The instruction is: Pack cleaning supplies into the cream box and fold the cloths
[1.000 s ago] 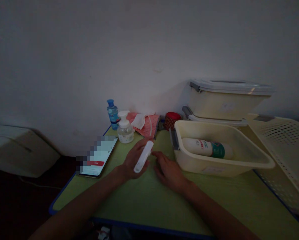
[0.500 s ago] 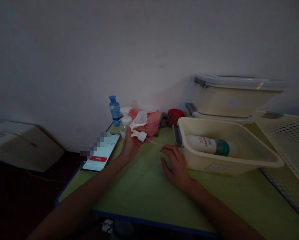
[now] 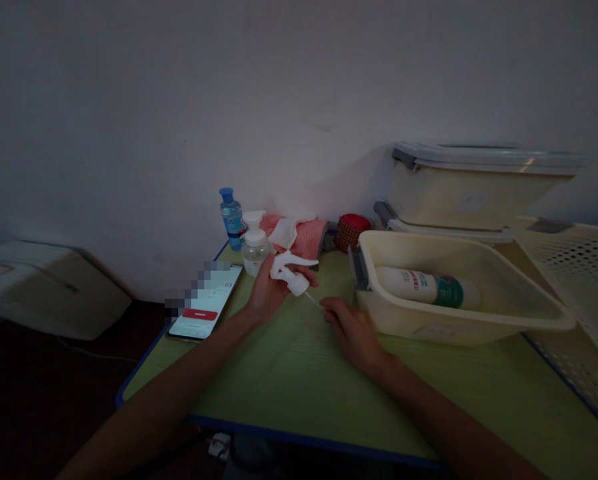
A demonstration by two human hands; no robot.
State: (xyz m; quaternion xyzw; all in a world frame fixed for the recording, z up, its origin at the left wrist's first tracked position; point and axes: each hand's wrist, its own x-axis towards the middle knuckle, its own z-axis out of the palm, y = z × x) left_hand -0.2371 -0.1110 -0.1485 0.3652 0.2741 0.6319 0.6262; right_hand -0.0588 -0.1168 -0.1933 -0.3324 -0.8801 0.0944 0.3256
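Note:
A white trigger spray head (image 3: 297, 283) with a thin dip tube (image 3: 313, 300) is held in my left hand (image 3: 269, 287), over the green table. My right hand (image 3: 347, 328) is closed at the tube's lower end, thumb and fingers pinched together there. Just behind my left hand stands a clear pump bottle (image 3: 255, 251) with a white top. To its left is a blue-capped bottle (image 3: 232, 220) of blue liquid. A pink cloth (image 3: 309, 239) with a white piece on it lies behind the spray head.
To the right, a cream bin (image 3: 429, 327) holds a white and green bottle (image 3: 419, 287) on its side. Lidded boxes (image 3: 479, 197) are stacked behind it. A phone (image 3: 206, 307) lies at the table's left edge, and a red round container (image 3: 353, 231) stands near the wall.
My left hand has turned the spray head, so its nozzle and trigger show more plainly. My right hand has closed from an open pose onto the tube's end.

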